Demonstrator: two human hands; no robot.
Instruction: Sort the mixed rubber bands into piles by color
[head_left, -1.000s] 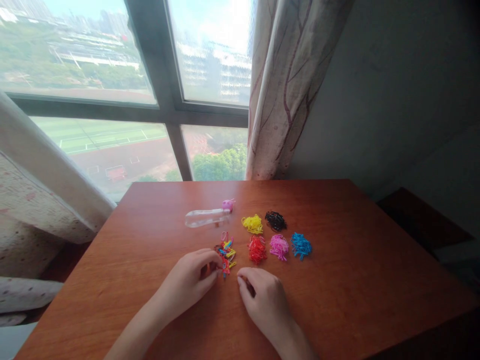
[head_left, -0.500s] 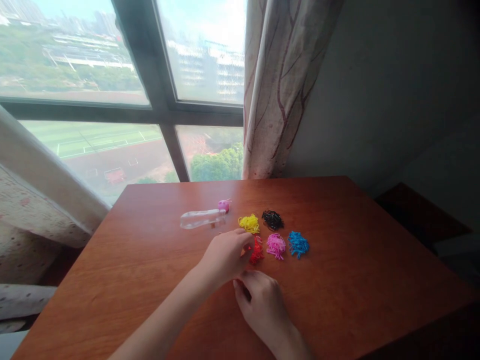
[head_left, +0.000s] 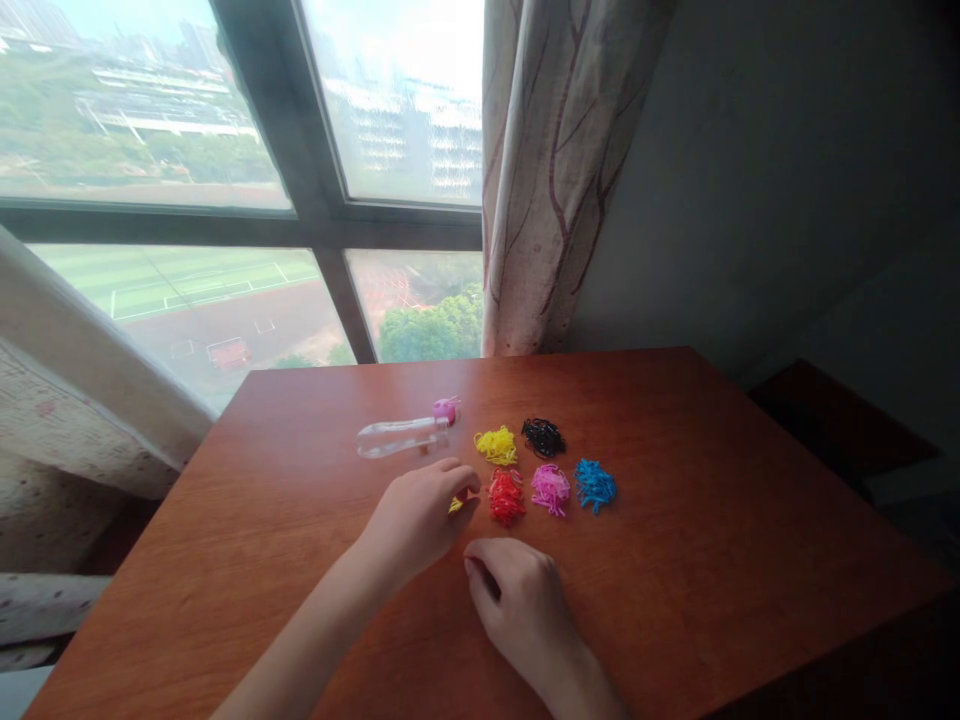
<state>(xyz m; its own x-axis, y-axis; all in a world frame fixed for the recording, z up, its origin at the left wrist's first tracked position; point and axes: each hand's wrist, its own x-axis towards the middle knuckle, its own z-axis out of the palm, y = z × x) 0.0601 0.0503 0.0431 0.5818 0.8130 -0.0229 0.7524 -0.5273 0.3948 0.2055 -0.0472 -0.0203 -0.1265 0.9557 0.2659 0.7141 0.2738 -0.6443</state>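
Observation:
My left hand is just left of the red rubber bands, with its thumb and forefinger curved and their tips slightly apart. A bit of yellow shows through the gap between them; whether it lies on the table or in the hand I cannot tell. Lower down, my right hand rests near the table's front, thumb and forefinger pressed together. Anything pinched there is too small to make out. Behind the red pile lie yellow rubber bands. Pink rubber bands are to its right.
Blue rubber bands and black rubber bands form two more heaps on the brown table. A clear plastic bottle lies on its side behind my left hand, a pink cap at its right end. A window and curtains stand beyond.
My left hand has drawn away leftward from the red pile, which now shows in full. My right hand has stayed nearly in place. The view has shifted slightly.

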